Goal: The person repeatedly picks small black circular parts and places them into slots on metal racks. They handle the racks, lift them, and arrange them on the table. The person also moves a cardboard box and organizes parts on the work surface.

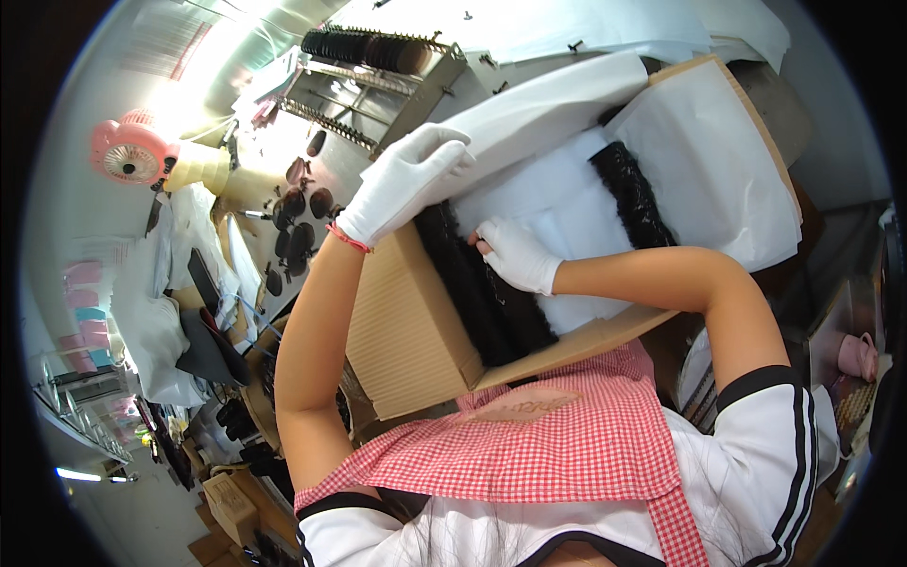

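Observation:
An open cardboard box stands in front of me, with white paper laid inside it. Dark, closely packed pieces form a black row along its left side. Another black row lies toward the right. My left hand, in a white glove, is over the box's upper left corner beside a white paper sheet; its fingers are loosely bent and nothing shows in them. Inside the box, my gloved right hand has its fingers curled at the left black row; what they hold is hidden.
Beyond the box a metal rack holds a row of dark lenses. Loose dark lenses lie left of my left hand. A pink fan stands at the far left. White paper drapes over the right flap.

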The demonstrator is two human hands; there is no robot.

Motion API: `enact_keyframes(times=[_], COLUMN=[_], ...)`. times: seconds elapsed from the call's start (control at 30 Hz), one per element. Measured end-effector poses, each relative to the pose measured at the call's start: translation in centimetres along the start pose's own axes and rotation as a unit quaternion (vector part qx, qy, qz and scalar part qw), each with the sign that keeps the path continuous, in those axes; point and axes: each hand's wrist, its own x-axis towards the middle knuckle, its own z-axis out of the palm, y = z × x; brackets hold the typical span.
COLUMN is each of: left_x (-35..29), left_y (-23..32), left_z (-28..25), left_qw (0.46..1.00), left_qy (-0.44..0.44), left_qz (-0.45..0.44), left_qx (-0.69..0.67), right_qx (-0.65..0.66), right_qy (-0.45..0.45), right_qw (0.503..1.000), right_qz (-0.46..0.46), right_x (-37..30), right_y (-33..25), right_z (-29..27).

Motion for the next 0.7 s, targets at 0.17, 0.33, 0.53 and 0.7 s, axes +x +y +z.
enact_keyframes(times=[0.17, 0.33, 0.53, 0.7], left_x=[3.7, 9.9, 15.1, 16.5], left_y=[1.4, -1.2, -3.5, -3.2], left_z=[-5.0, -10.0, -10.9, -9.2], left_qw=[0.981, 0.939, 0.927, 0.905], left_qy=[0.123, 0.175, 0.212, 0.232], left_qz=[0.069, -0.053, -0.122, -0.143], left_qx=[0.135, 0.291, 0.283, 0.328], right_qx=[-0.136, -0.156, -0.293, -0.301], right_qy=[0.036, 0.173, -0.053, -0.09], right_qw=[0.966, 0.889, 0.93, 0.934], right_qz=[-0.216, -0.393, -0.213, -0.169], right_x=[0.8, 8.8, 18.8, 20.5], right_y=[-3.1, -6.1, -7.0, -7.0], right_z=[-5.2, -9.3, -9.5, -8.0])
